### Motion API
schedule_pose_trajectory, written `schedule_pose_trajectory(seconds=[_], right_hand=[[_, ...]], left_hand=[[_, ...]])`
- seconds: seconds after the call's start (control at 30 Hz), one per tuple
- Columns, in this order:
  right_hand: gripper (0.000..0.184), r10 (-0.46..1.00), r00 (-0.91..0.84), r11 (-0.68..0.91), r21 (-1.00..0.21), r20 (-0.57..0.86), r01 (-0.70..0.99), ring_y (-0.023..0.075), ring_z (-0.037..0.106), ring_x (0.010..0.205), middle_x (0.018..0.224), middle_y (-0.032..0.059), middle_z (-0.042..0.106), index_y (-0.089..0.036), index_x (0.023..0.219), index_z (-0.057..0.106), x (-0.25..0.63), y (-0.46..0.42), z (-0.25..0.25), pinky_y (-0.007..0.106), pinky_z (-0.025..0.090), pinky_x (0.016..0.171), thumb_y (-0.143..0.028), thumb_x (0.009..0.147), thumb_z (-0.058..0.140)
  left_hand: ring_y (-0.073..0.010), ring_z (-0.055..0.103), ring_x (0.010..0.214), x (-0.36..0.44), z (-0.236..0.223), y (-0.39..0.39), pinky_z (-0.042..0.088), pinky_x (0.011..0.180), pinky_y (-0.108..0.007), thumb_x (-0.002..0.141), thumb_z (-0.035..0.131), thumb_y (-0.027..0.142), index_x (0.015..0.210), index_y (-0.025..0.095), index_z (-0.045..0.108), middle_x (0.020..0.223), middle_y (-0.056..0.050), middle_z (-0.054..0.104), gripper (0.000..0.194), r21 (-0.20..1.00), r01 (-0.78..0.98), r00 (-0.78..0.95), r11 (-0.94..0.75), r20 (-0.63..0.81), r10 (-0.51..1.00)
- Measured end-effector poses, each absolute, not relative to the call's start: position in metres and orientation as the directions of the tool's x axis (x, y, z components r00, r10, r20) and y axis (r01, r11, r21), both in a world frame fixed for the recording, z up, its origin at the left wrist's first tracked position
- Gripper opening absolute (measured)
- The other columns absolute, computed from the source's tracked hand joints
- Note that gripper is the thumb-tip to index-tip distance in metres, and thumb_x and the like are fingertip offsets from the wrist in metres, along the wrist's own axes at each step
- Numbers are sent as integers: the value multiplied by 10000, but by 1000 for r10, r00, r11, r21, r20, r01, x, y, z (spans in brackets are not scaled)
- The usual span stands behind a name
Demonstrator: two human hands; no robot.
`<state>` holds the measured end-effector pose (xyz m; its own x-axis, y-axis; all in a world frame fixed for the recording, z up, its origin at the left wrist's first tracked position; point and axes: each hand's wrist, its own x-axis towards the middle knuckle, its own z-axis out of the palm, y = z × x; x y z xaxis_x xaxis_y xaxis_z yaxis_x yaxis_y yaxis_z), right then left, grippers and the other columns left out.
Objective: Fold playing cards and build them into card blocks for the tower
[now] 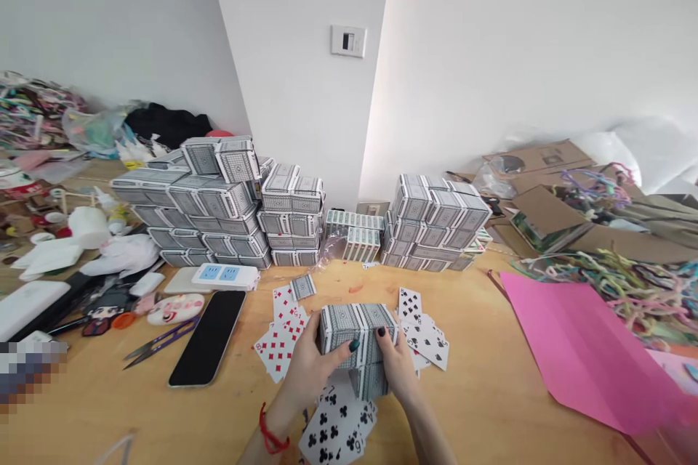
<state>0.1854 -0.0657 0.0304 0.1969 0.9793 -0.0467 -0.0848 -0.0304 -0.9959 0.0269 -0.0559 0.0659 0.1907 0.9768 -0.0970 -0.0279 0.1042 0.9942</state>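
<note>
left hand point(310, 370) and right hand point(402, 370) clamp opposite sides of the grey-patterned boxy playing-card block point(358, 327), its wider top spanning between them.

A red cord bracelet point(267, 436) circles the left wrist point(281, 413); the left thumbnail point(354, 344) is dark green, the right thumbnail point(381, 332) nearly black. Both forearms point(428, 425) are bare.

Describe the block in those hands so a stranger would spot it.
On the wooden table, look this side of the grey stacks. The card block is between the left hand and right hand; unlike its stacked lookalikes, only it is held.
</note>
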Motion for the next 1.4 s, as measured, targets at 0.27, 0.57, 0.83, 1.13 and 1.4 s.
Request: schedule_pose_trajectory(seconds=[0.27,0.57,0.83,1.13,1.4], right_hand=[[472,906,-7,402,-853,424,331,288,487,1050,1103,106,548,-234,1029,517,190,-62,43,431,408,875,-299,619,741],[143,935,268,176,-958,235,227,210,573,785,816,60,626,-221,840,586,198,-78,38,329,445,712,-346,823,519],[515,929,353,214,-943,116,-253,82,199,361,364,-70,243,-234,438,217,174,-41,72,248,189,398,-472,840,433],[524,965,245,-12,-954,-90,-301,61,146,361,364,-88,207,-240,428,203,157,-28,48,238,129,372,-514,771,490],[516,988,143,-41,-994,-56,-105,57,152,385,390,-93,199,-234,446,223,160,-10,43,231,113,391,-549,752,494]], left_hand=[[-240,365,1275,5,32,-43,348,1027,-361,765,552,430,1238,235,455,1376,-79,418,520,990,-23,89,142,-139,986],[-250,565,1030,-7,23,-44,432,898,-363,725,563,449,913,208,639,1067,-67,646,315,988,39,-278,149,-133,951],[-65,252,324,49,90,-23,238,381,-222,784,476,438,347,202,227,326,55,234,555,941,-337,-115,-27,-13,993],[-80,263,355,73,32,-35,219,408,-239,803,415,424,323,210,285,329,40,259,541,972,-222,46,82,-73,996],[-64,217,303,58,77,-24,182,368,-226,775,418,391,332,213,244,299,54,214,508,893,-434,41,116,-109,993]])
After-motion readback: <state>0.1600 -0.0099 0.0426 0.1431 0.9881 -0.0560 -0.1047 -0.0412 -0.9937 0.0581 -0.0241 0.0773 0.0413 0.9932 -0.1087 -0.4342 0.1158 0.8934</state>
